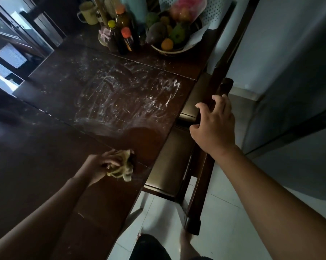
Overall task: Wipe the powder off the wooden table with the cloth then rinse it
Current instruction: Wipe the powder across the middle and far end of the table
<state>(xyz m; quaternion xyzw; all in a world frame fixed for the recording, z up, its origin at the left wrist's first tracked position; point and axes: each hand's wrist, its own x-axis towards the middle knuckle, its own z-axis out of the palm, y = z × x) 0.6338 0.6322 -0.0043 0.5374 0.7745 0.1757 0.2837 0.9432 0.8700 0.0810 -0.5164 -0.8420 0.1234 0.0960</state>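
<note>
White powder [121, 94] is smeared in streaks over the middle of the dark wooden table [46, 147]. A wiped, powder-free patch shows near the table's right edge, just beyond my left hand. My left hand [102, 163] grips a crumpled yellowish cloth [123, 168] and holds it on the tabletop near that edge. My right hand [214, 126] rests on the top rail of a dark wooden chair [203, 166] beside the table, fingers spread and loosely curved over the rail.
At the table's far end stand several bottles with coloured caps [122, 32], a mug [87, 13] and a fruit bowl [174, 32]. The chair's padded seat is tucked under the table edge. White floor tiles [224, 212] lie to the right, a grey wall beyond.
</note>
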